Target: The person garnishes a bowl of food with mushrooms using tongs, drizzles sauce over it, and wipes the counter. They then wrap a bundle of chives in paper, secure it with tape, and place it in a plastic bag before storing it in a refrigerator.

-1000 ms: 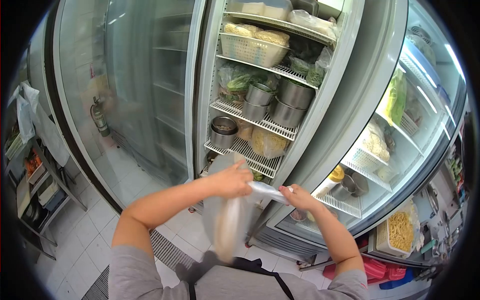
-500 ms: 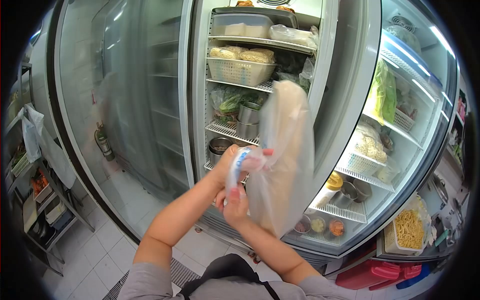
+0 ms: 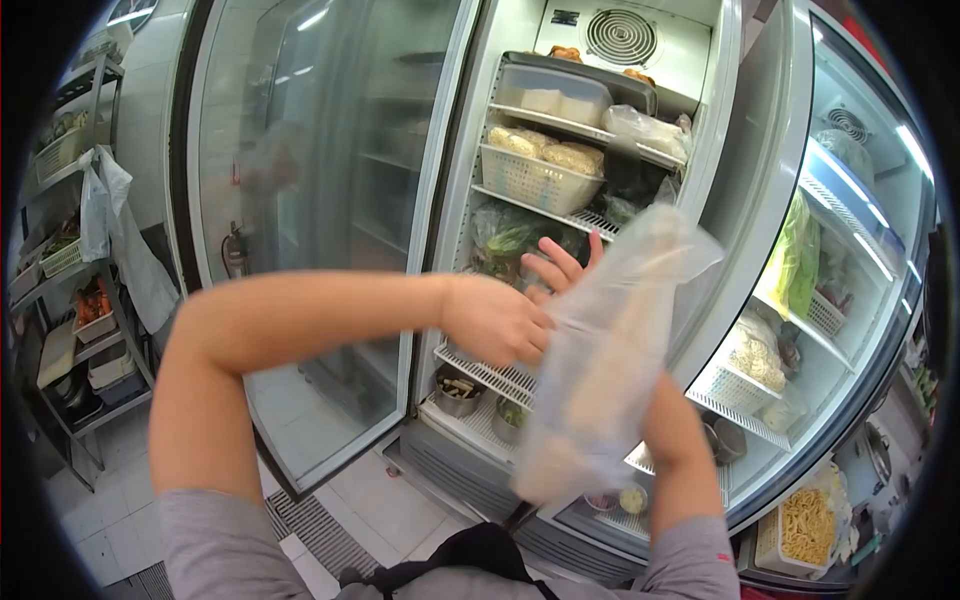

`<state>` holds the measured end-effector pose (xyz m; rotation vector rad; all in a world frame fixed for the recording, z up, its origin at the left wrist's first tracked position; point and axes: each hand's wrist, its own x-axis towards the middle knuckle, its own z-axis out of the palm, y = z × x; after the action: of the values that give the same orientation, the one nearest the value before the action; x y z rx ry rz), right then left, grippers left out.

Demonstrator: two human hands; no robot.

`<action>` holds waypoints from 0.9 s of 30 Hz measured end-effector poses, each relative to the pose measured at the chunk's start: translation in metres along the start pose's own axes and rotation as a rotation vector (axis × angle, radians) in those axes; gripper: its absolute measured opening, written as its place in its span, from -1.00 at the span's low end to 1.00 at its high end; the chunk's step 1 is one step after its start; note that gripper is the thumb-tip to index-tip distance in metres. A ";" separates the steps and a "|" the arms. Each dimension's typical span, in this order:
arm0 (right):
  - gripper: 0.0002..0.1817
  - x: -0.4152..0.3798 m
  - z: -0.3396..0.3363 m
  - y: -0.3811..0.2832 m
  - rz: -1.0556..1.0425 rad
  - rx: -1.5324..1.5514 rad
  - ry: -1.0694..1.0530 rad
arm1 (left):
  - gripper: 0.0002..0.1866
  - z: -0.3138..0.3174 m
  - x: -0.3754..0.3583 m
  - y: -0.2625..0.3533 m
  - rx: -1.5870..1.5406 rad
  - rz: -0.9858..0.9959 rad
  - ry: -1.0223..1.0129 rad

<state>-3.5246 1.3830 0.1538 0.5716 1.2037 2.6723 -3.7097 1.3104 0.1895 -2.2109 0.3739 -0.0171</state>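
A clear plastic bag (image 3: 620,350) with a long pale item inside hangs tilted in front of the open fridge. My left hand (image 3: 497,322) is closed on the bag's left edge, its fingertips partly hidden. Just above it, the spread fingers of my right hand (image 3: 567,268) show beside the bag. The bag covers the palm of that hand and most of its wrist.
Fridge shelves hold a white basket of noodles (image 3: 540,175), a lidded tub (image 3: 555,95) and metal pots (image 3: 458,393). Its glass door (image 3: 330,200) stands open at left. A second glass-fronted fridge (image 3: 830,240) is at right, a metal rack (image 3: 110,310) at far left.
The view has shifted, so the fridge sits further right. My left forearm has swung up to near level. The fingers of my right hand have spread, and the bag now leans to the right.
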 end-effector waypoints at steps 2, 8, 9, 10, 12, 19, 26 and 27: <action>-0.61 0.004 0.000 0.000 -0.118 0.466 0.182 | -0.89 0.031 -0.021 0.001 0.048 0.064 0.025; -0.81 0.013 -0.015 -0.001 -0.355 1.550 0.796 | -0.89 0.062 0.034 0.045 -0.187 0.436 0.016; -0.85 0.016 -0.033 -0.003 -0.371 1.600 0.868 | -0.89 0.052 0.049 0.057 -0.193 0.499 0.086; -0.88 0.014 -0.052 -0.004 -0.389 1.651 0.942 | -0.90 0.054 0.060 0.076 -0.308 0.465 0.183; -0.90 0.000 -0.074 0.024 -0.559 1.483 0.894 | -0.89 0.043 0.075 0.097 -0.351 0.468 0.297; -0.85 -0.066 -0.107 0.046 -0.682 1.756 0.346 | -0.85 0.056 0.081 0.136 -0.258 0.373 0.198; -0.84 -0.094 -0.099 0.001 -0.676 2.584 -0.384 | -0.84 0.078 0.089 0.131 -0.938 -0.042 0.652; -0.83 -0.097 -0.098 -0.013 -0.772 2.838 -0.722 | -0.84 0.081 0.093 0.134 -0.942 -0.038 0.655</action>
<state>-3.4760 1.2957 0.0581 0.5565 2.5522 -1.1230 -3.6437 1.2700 0.0249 -3.1077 0.8196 -0.7341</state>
